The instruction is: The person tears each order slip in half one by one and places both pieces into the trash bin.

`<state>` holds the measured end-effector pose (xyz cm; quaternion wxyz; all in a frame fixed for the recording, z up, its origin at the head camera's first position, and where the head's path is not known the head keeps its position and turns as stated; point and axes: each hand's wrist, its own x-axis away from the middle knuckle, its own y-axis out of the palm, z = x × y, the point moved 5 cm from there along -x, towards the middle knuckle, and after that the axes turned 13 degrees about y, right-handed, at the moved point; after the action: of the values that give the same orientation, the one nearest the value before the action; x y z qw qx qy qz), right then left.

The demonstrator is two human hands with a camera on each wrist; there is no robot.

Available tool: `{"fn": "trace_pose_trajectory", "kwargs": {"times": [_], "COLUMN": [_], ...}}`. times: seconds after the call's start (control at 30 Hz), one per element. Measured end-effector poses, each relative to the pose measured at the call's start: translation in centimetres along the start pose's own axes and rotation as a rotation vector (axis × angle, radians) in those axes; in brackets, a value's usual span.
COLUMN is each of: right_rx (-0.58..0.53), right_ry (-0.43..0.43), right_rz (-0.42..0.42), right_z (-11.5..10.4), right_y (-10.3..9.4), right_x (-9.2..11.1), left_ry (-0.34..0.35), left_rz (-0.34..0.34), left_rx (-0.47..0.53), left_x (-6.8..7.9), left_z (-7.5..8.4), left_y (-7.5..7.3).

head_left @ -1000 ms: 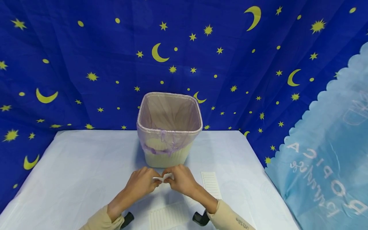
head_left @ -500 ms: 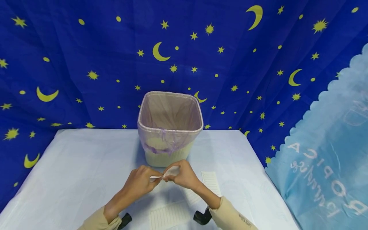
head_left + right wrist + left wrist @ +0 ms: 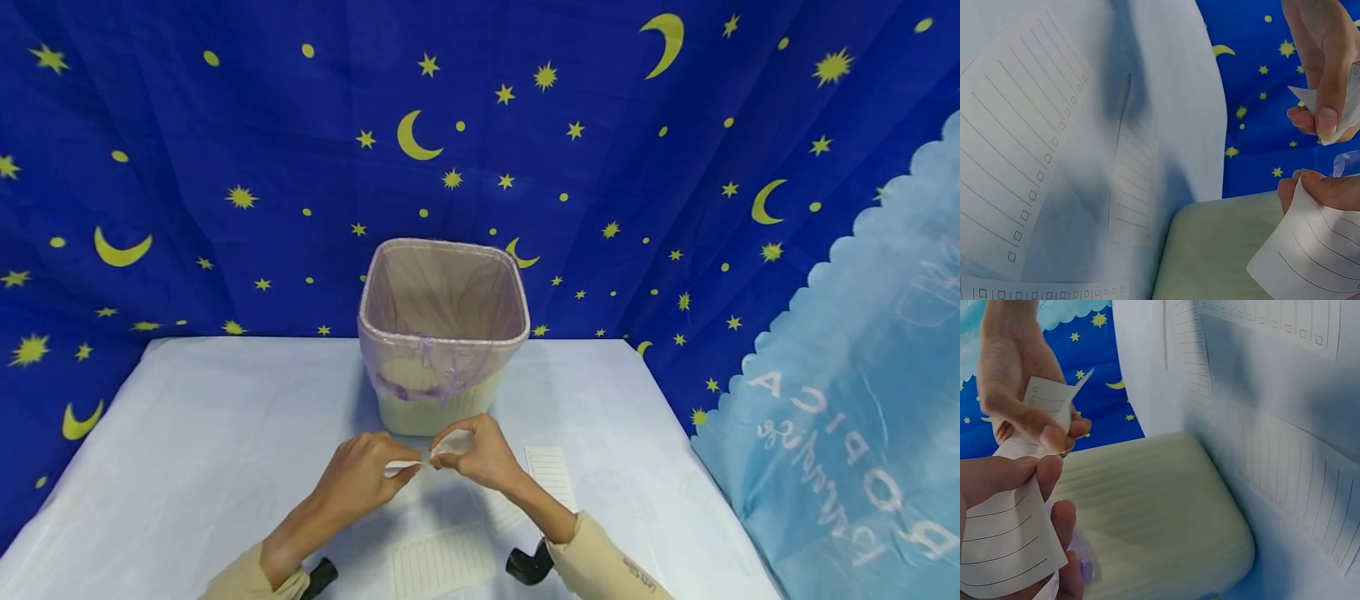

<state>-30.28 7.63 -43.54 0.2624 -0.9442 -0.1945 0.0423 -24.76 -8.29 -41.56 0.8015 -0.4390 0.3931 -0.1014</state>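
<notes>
I see both hands raised over the white surface (image 3: 247, 442), their fingertips close together just in front of the bin (image 3: 442, 419). The left hand (image 3: 360, 473) has its grip clenched on the left portion of lined paper (image 3: 1007, 547), thumb against fingers; the right hand (image 3: 483, 454) pinches the right portion of lined paper (image 3: 1316, 253) the same way. From here I can't tell whether a strip joins the two portions. Below them, I make out a ruled sheet (image 3: 442, 562) lying flat nearest the wearer, a second sheet (image 3: 550, 471) beyond the right wrist, and a third sheet (image 3: 501, 508) partly covered by that arm in the head view. A thin purple liner (image 3: 450, 354) folds over the bin's rim, and a blue backdrop (image 3: 285, 167) with yellow moons and stars hangs behind.
</notes>
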Motion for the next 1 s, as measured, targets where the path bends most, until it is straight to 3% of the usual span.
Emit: {"fn": "trace_pose_trajectory", "kwargs": {"times": [0.2,0.33,0.57,0.7,0.87,1.0], "right_rx": [0.009,0.090,0.274,0.334,0.448,0.511], "right_ry": [-0.039,-0.080,-0.106,-0.136,-0.213,-0.248], "right_rz": [-0.028,-0.064,-0.107,-0.107,-0.127,-0.149], "right_z": [-0.2,-0.9,-3.0,-4.3,-6.1,-7.6], "right_y": [-0.2,-0.5,-1.5,-2.1,-2.9,-3.8], "right_x": [0.1,0.2,0.4,0.3,0.3,0.4], "left_ry": [-0.040,-0.058,-0.057,-0.002,0.117,0.196], "left_rz": [-0.065,-0.128,-0.266,-0.309,-0.288,-0.290], "left_rx": [-0.006,0.018,0.187,0.211,0.150,0.112], "left_x": [-0.1,-0.3,-1.5,-2.4,-3.4,-4.7], "left_z": [0.0,0.0,0.2,0.6,1.2,1.8], "left_y": [-0.3,-0.5,-0.6,-0.8,-1.5,-2.8]}}
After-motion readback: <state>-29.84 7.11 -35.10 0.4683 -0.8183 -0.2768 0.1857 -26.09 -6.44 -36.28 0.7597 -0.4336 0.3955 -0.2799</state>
